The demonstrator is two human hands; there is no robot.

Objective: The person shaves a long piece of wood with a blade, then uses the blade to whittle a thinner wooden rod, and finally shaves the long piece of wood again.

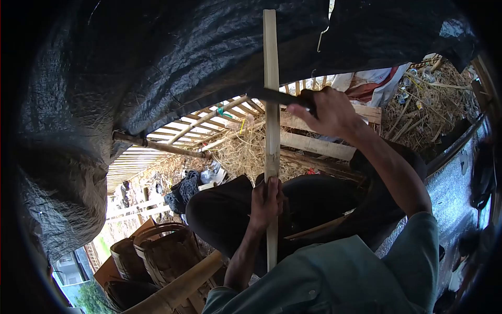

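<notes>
A long, pale bamboo strip (272, 136) stands upright in front of me, its top end high against the dark tarp. My left hand (265, 203) is closed around its lower part, between my bent knees. Higher up, my right hand (332, 112) grips the handle of a knife (282, 97). Its dark, broad blade lies across the strip and points to the left, overlapping the strip in this view.
A black tarp (198, 57) hangs across the top. Woven bamboo baskets (164, 243) stand at lower left beside a thick bamboo pole (180, 282). Behind my knees are shavings (243, 152), wooden planks (316, 144) and a slatted bamboo fence (141, 167).
</notes>
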